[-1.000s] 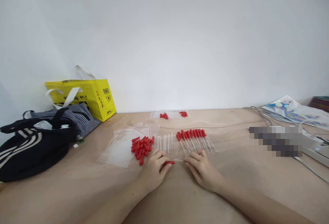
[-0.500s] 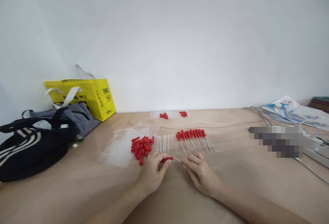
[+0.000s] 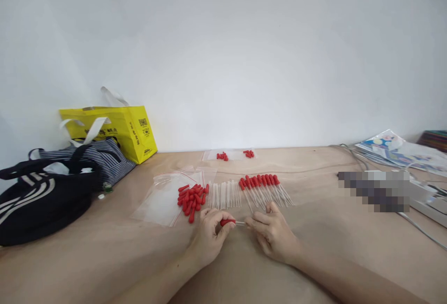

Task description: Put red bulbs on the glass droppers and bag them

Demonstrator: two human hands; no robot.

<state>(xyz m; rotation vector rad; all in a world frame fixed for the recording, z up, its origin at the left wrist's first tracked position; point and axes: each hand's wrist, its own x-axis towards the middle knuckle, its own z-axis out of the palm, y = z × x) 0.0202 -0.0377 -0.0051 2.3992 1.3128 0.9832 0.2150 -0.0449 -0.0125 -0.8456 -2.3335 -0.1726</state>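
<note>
My left hand (image 3: 211, 235) is closed on a red rubber bulb (image 3: 228, 222), pinched between thumb and fingers. A clear dropper tube (image 3: 240, 223) runs sideways from the bulb to my right hand (image 3: 273, 234), whose fingertips grip its far end. The tube's end inside the bulb is hidden. Just beyond my left hand lies a pile of red rubber bulbs (image 3: 191, 199). To its right, several bare dropper tubes (image 3: 225, 194) lie side by side. Past my right hand is a row of droppers with red bulbs fitted (image 3: 267, 187), tips pointing toward me.
Clear zip bags (image 3: 157, 201) lie left of the pile. A bag with more red bulbs (image 3: 222, 156) is by the wall. At left stand a yellow bag (image 3: 136, 136), a striped bag (image 3: 115, 162) and a black bag (image 3: 45, 206). A power strip (image 3: 426, 201) and papers (image 3: 394, 148) are at right.
The bulb and tube have swung from a slant to nearly level, and more of the bulb shows past my left fingers. My hands have shifted only slightly.
</note>
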